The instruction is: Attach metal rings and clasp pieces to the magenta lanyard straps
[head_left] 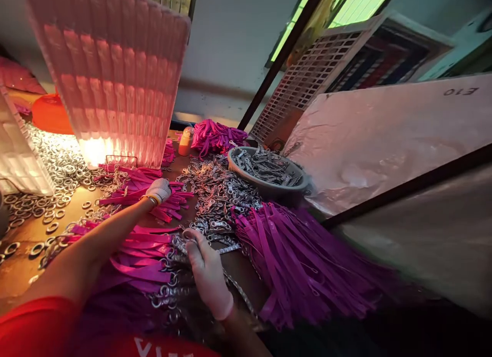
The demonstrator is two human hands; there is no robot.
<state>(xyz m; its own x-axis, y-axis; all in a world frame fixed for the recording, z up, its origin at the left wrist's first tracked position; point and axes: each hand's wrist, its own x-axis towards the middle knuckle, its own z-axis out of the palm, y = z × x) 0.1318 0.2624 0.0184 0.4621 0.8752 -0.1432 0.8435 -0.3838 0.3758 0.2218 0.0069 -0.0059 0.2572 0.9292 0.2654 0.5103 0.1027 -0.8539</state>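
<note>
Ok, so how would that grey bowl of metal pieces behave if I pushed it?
The grey bowl is probably heavy for its size, being full of metal pieces. A hard shove might spill some, since they're heaped loosely up to the rim.

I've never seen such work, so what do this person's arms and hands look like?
The left hand wears a whitish knit-looking glove, with a narrow band at the wrist. The right hand wears a pale, smoother-looking glove ending at the wrist. A red sleeve shows on the left arm, its forearm bare.
</note>
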